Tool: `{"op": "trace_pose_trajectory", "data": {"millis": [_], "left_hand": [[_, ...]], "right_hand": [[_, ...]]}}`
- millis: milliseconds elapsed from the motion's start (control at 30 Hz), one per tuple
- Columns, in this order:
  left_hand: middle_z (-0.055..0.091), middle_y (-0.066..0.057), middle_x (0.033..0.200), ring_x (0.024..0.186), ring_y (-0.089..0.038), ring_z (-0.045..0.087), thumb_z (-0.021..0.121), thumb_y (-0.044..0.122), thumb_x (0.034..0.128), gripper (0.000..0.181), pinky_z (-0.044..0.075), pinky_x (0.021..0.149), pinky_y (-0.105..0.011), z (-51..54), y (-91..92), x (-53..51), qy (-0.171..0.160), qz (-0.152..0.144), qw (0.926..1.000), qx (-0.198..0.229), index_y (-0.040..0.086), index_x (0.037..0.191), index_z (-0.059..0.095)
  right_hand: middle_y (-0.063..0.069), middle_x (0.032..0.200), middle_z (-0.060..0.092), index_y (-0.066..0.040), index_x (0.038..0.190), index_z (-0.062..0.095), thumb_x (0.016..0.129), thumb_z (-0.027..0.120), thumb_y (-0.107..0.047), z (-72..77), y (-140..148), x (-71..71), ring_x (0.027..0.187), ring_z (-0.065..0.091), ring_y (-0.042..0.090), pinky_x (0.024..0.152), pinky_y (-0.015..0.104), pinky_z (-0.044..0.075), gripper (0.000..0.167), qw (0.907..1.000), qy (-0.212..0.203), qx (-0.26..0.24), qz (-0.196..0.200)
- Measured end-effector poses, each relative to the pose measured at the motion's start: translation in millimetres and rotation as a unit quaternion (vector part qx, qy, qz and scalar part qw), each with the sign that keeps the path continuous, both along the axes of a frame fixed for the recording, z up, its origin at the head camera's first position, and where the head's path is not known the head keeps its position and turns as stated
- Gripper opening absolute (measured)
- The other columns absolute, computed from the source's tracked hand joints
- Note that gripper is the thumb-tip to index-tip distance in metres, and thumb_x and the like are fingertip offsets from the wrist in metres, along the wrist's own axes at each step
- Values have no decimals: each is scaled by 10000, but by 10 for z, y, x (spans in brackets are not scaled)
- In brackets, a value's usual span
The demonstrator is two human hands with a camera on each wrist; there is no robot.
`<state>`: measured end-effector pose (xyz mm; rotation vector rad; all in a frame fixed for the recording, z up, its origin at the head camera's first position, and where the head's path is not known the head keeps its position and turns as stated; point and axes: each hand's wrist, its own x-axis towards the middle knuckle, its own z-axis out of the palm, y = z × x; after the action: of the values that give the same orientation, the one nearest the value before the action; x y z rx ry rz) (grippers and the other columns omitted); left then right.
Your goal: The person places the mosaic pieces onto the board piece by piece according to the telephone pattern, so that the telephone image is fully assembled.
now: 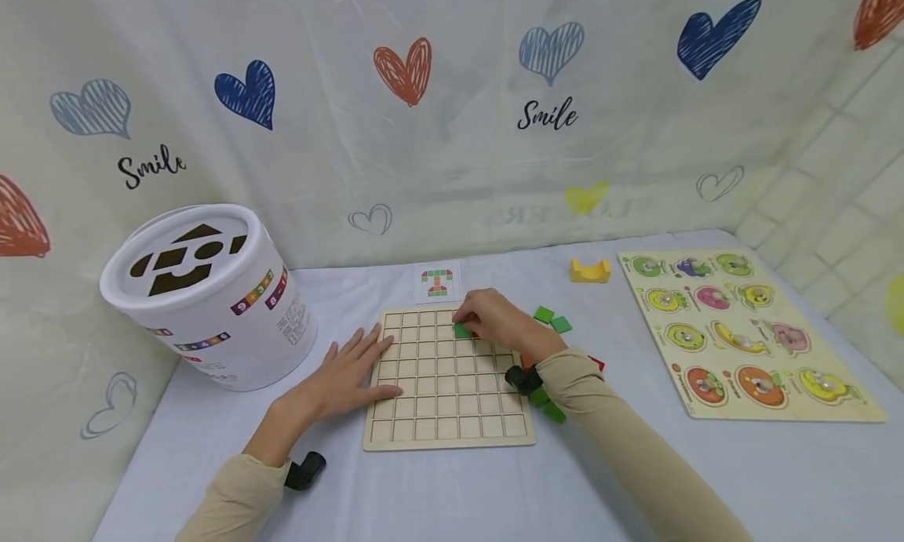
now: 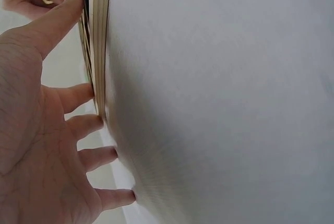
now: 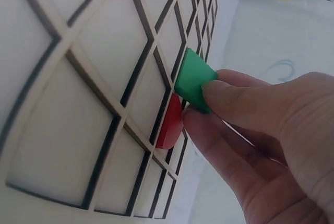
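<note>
A wooden grid board (image 1: 438,409) lies flat on the white cloth. My right hand (image 1: 497,320) pinches a green square tile (image 3: 193,78) between thumb and finger over the upper part of the board. In the right wrist view a red piece (image 3: 169,125) sits at a cell beside the green tile, close to the fingertips. My left hand (image 1: 344,376) rests with spread, straight fingers along the board's left edge; its thumb touches the frame. Just behind the board is a small card (image 1: 438,281) printed with a green, red and orange T-like pattern.
Loose green tiles (image 1: 561,324) lie right of the board; more green (image 1: 554,412), orange (image 1: 526,361) and red (image 1: 596,362) pieces are partly under the right wrist. A white bucket (image 1: 282,330) stands left, a fruit puzzle board (image 1: 777,410) right, a yellow block (image 1: 590,272) behind.
</note>
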<state>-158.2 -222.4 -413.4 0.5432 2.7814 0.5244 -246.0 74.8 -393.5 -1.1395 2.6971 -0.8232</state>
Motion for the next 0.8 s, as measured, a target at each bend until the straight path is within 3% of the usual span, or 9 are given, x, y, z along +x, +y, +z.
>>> {"op": "trace_pose_trajectory", "data": {"millis": [500, 800], "left_hand": [[117, -141, 1748, 1601, -418, 59, 627, 661, 964, 946, 43, 1216, -731, -8, -11, -10, 12, -3, 10000, -9, 112, 1661, 298], [110, -140, 1750, 1600, -419, 57, 633, 652, 965, 944, 41, 1216, -732, -11, 1, -14, 8, -2, 10000, -4, 113, 1663, 293]], "right_hand": [[134, 1061, 707, 41, 1155, 778, 984, 687, 39, 23, -36, 27, 1024, 703, 283, 861, 305, 592, 194, 9993, 166, 324, 60], [123, 1011, 693, 35, 1084, 797, 955, 717, 56, -5, -49, 47, 969, 702, 267, 813, 289, 592, 153, 9993, 251, 283, 26]]}}
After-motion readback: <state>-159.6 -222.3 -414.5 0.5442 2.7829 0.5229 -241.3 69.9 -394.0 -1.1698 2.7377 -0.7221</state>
